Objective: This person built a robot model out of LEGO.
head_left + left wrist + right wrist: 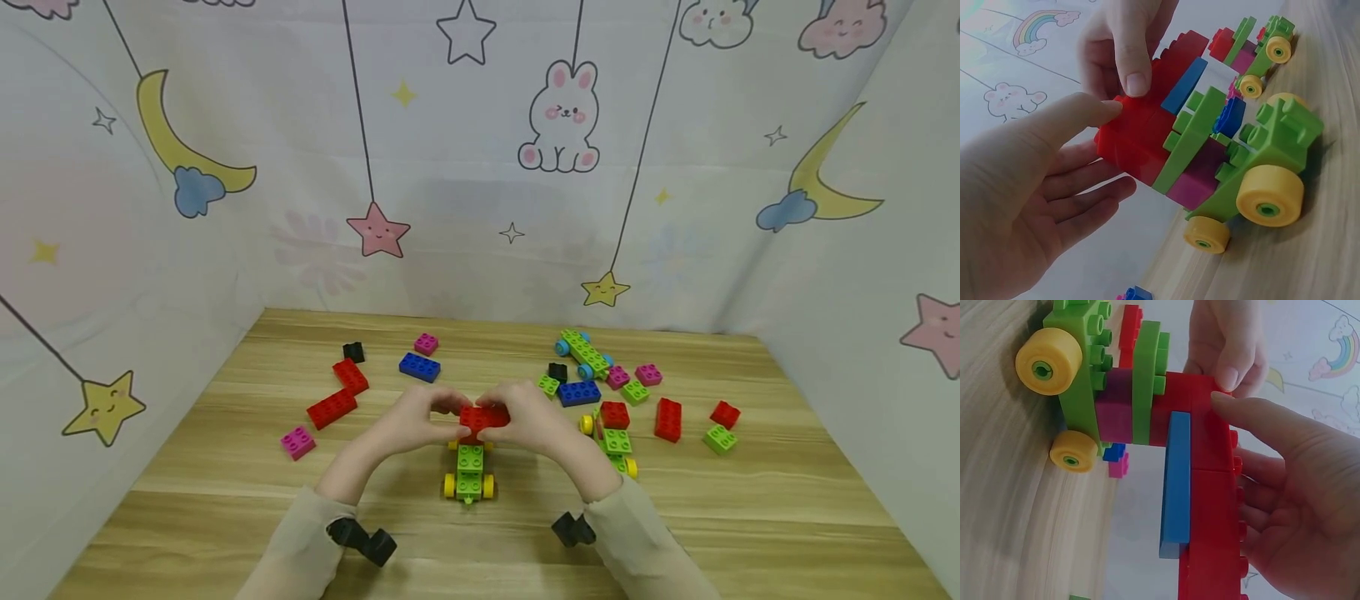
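A toy car (470,483) of building bricks stands on the wooden table in front of me, on a green base with yellow wheels (1270,195). Stacked on it are a magenta brick (1114,414), a green plate (1145,381) and red bricks (1213,506) at the top, which reach out to the right over a blue plate (1177,487). My left hand (412,415) holds the red top from the left, its thumb on the near face. From the right, my right hand (525,414) pinches the same red bricks between thumb and fingers.
To the right stands a second green car (617,442) with yellow wheels. Behind it lies a green base with blue wheels (583,353). Loose red bricks (332,408), blue bricks (419,367) and a pink brick (297,442) lie around. A printed curtain (480,183) hangs behind the table.
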Demonstrator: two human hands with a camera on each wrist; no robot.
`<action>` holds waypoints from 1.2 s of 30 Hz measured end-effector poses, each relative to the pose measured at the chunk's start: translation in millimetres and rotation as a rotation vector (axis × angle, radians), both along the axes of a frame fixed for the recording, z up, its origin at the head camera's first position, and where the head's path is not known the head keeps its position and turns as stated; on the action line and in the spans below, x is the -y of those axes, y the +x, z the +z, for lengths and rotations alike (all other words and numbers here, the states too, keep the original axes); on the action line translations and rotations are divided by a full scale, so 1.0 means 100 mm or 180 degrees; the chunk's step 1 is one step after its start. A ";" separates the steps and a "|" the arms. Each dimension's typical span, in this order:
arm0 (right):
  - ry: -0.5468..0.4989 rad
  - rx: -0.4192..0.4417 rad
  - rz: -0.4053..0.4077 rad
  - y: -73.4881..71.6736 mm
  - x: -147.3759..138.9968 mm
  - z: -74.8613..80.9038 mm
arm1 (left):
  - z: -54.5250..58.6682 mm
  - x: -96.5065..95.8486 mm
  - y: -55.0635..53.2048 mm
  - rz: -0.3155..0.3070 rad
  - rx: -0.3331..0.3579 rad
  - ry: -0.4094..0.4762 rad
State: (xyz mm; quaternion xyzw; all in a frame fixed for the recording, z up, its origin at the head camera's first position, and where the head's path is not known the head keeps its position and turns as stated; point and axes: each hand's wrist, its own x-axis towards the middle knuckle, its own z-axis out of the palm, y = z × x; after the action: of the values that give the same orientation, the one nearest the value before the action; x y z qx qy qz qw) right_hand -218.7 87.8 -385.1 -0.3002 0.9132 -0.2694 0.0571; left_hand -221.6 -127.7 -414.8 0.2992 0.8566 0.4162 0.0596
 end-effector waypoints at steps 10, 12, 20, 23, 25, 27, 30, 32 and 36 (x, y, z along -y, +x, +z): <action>-0.0295 -0.0220 -0.0099 0.06 -0.15 0.14 | 0.08 -0.06 0.03 0.0092 -0.0202 0.0005; -0.0358 -0.0335 -0.0127 0.06 -0.21 0.15 | 0.10 -0.10 0.03 0.0095 -0.0261 0.0020; -0.0612 -0.0541 -0.0390 0.00 -0.47 0.08 | 0.14 -0.30 -0.01 0.0046 -0.0382 0.0016; -0.0654 -0.0653 -0.0471 -0.02 -0.57 0.04 | 0.13 -0.37 -0.03 0.0004 -0.0399 -0.0055; -0.0673 -0.0697 -0.0530 -0.04 -0.65 0.02 | 0.12 -0.42 -0.04 -0.0035 -0.0399 -0.0110; -0.0708 -0.0709 -0.0588 -0.04 -0.75 0.02 | 0.12 -0.46 -0.05 -0.0070 -0.0393 -0.0140; -0.0765 -0.0679 -0.0646 -0.06 -0.90 0.02 | 0.14 -0.53 -0.06 -0.0114 -0.0371 -0.0116; -0.0789 -0.0627 -0.0700 -0.07 -1.01 0.00 | 0.15 -0.57 -0.07 -0.0142 -0.0362 -0.0078; -0.0734 -0.0568 -0.0813 -0.11 -1.21 -0.06 | 0.19 -0.66 -0.08 -0.0188 -0.0402 -0.0112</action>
State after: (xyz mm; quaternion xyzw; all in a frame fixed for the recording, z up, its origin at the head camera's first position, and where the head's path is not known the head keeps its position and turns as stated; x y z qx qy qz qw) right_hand -229.8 209.3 -390.6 -0.2091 0.9085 -0.3496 -0.0935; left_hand -229.8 -61.3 -396.0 0.3488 0.8566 0.3794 0.0230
